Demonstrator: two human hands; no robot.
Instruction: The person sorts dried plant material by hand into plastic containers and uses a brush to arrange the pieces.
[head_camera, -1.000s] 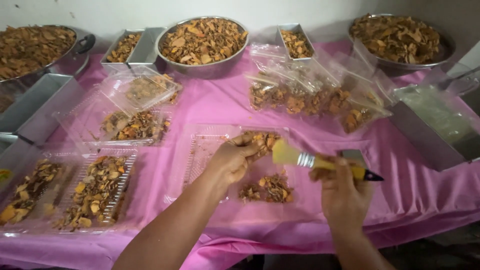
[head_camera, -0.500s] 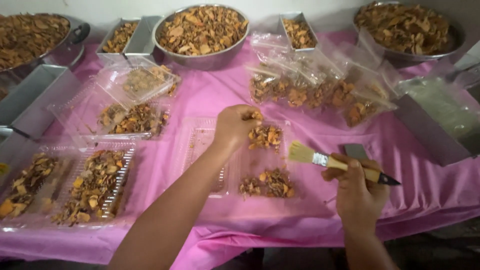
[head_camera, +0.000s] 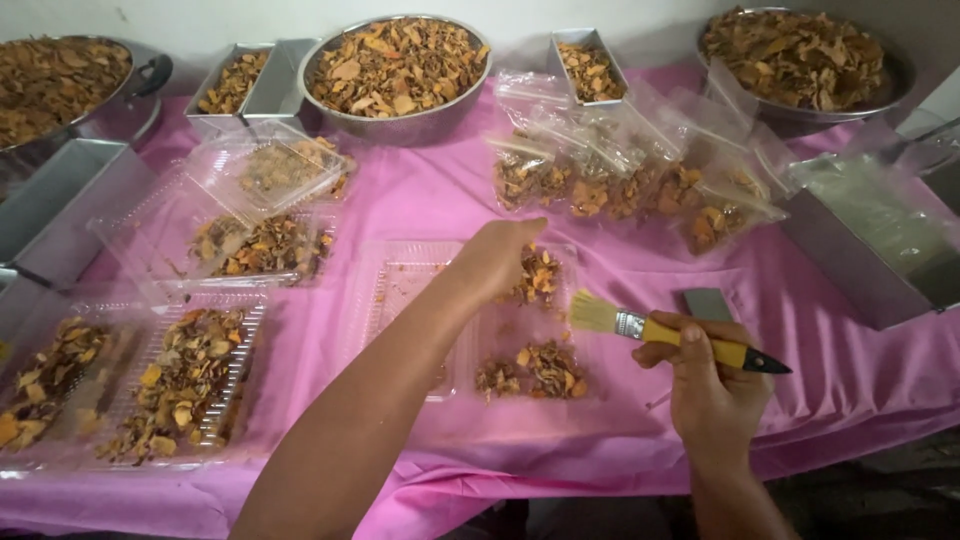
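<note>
My left hand (head_camera: 497, 257) reaches forward over an open clear plastic clamshell tray (head_camera: 400, 285), its fingers curled at a small pile of dried orange-brown pieces (head_camera: 538, 276) in the tray's right half. Whether it grips any pieces is hidden. A second small pile (head_camera: 532, 371) lies nearer me in the same tray. My right hand (head_camera: 708, 375) holds a paintbrush (head_camera: 672, 333) with a yellow handle, black tip and pale bristles, pointing left just right of the tray.
A pink cloth (head_camera: 420, 200) covers the table. Large metal bowls (head_camera: 398, 68) of dried pieces stand at the back with small metal tins (head_camera: 584, 62). Filled clear bags (head_camera: 640, 180) lie right of centre; filled clamshell trays (head_camera: 180, 380) on the left. A metal box (head_camera: 870, 250) sits right.
My left hand has moved away from me, from the tray's near middle to the far pile. The brush in my right hand has shifted slightly right and down.
</note>
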